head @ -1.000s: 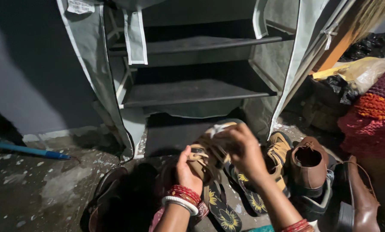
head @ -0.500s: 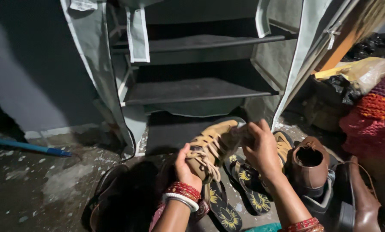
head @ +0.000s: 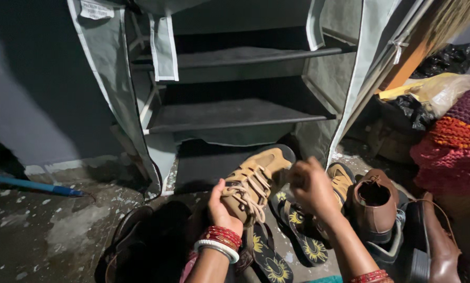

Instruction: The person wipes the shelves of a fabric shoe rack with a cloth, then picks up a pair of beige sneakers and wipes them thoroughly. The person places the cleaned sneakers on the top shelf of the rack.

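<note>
Head view, looking down at a floor in front of an open fabric shoe rack.

Left hand (head: 222, 209), wearing red and white bangles (head: 219, 242), closing around the heel end of a tan lace-up shoe (head: 256, 181) and holding it tilted, toe pointing toward the rack. Right hand (head: 311, 186) resting at the shoe's far side, fingers curled loosely; impossible to tell whether actually gripping it or only touching it.

Compared with half a second earlier: shoe now lifted higher and turned more clearly toward the bottom opening of the grey shoe rack (head: 235, 112), right hand shifted off the top of the shoe to its side. Judged from this: shoe being freed from the heap and lined up with a shelf, not yet placed.

Around the hands: black flip-flops with yellow flower print (head: 298, 238) lying just below the shoe, a second tan shoe (head: 342, 178) partly hidden behind the right hand, brown leather shoes (head: 374, 202) to the right.

Surface and room: rough, speckled concrete floor (head: 51, 225), dimly lit; blue pipe (head: 30, 184) lying at left; knitted red and orange fabric (head: 455, 141) piled at right.
</note>
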